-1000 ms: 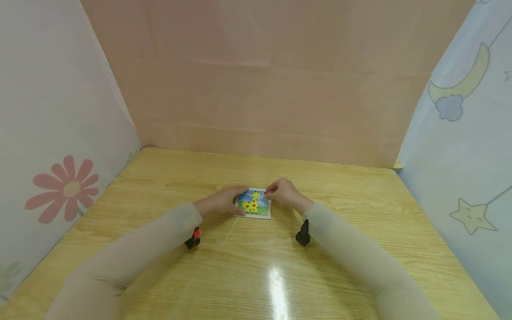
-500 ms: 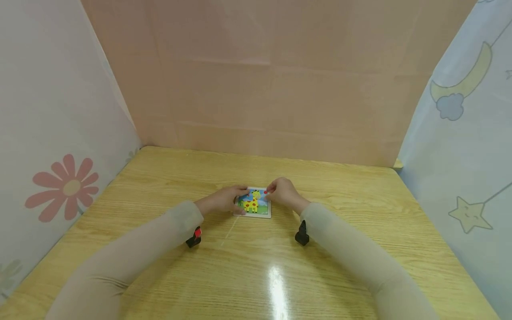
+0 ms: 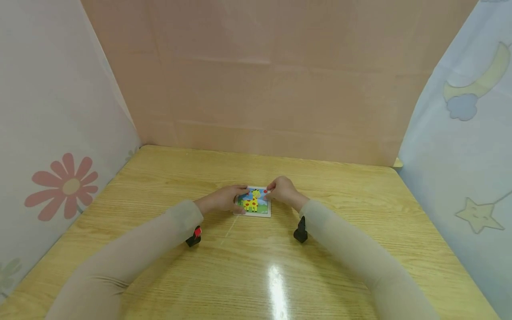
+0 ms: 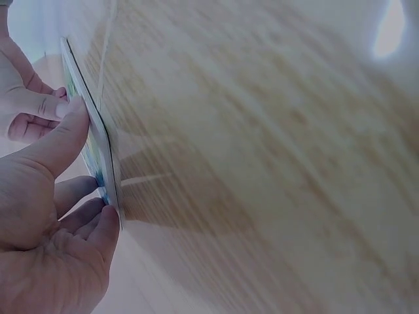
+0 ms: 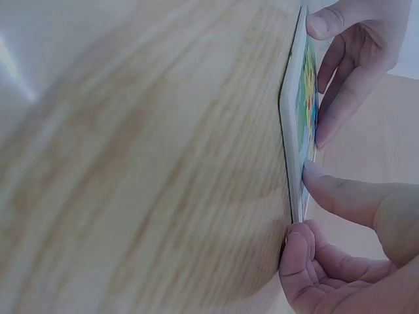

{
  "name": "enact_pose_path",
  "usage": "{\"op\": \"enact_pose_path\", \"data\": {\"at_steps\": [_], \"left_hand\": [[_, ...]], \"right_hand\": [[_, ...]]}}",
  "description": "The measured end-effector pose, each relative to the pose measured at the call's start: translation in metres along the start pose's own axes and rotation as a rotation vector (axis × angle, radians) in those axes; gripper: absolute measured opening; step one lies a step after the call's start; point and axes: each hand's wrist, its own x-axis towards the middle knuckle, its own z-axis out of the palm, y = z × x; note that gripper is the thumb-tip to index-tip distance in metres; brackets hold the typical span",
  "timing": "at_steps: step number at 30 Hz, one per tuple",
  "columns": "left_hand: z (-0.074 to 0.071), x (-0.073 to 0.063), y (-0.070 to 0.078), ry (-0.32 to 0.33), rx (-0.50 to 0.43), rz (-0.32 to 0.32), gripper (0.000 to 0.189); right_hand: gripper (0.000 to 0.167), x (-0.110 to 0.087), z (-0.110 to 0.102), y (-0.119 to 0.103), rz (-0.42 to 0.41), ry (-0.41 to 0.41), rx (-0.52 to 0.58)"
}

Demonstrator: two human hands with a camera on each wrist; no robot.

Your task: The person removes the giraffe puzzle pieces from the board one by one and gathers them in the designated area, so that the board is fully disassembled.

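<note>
One puzzle [image 3: 259, 205] is lying mid-frame; we are seeing the left hand [image 3: 225, 199] widely gripping one side, the right hand [image 3: 283, 191] pinching the other.

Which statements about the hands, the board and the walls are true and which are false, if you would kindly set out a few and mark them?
1. The board shows a yellow giraffe. True.
2. The left hand is at the board's right side. False: it is at the left side.
3. A red spot shows near the right hand. True.
4. The board's frame is black. False: it is white.
5. The moon is on the left wall. False: the moon is on the right wall.
6. The table has a wood-grain top. True.
</note>
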Motion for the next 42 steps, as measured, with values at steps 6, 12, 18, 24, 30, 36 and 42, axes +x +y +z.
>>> {"op": "enact_pose_path", "data": {"at_steps": [6, 12, 18, 24, 30, 36, 42], "left_hand": [[-0.0005, 0.0002, 0.0008, -0.004, -0.008, -0.009, 0.08], [-0.0015, -0.0015, 0.0022, -0.012, -0.011, -0.011, 0.079], [-0.0037, -0.0035, 0.0056, -0.027, 0.008, 0.0, 0.078], [-0.0052, -0.0041, 0.0088, -0.041, 0.045, 0.005, 0.078], [-0.0053, -0.0037, 0.0086, -0.048, 0.054, 0.005, 0.078], [-0.0049, -0.0027, 0.0074, -0.052, 0.05, 0.003, 0.079], [-0.0042, -0.0018, 0.006, -0.057, 0.053, -0.002, 0.079]], "right_hand": [[0.031, 0.0013, -0.0001, 0.0013, 0.013, -0.016, 0.015], [0.031, 0.0028, 0.0008, 0.0028, 0.018, -0.017, 0.021], [0.032, 0.0034, 0.001, 0.0025, 0.016, -0.004, 0.03], [0.032, 0.0039, 0.0016, 0.0018, 0.015, 0.003, 0.039], [0.029, 0.0057, 0.0038, 0.0027, 0.001, 0.021, 0.05], [0.03, 0.0067, 0.0054, 0.0034, 0.004, 0.032, 0.087], [0.027, 0.0046, 0.006, 0.0017, 0.027, 0.021, 0.154]]}}
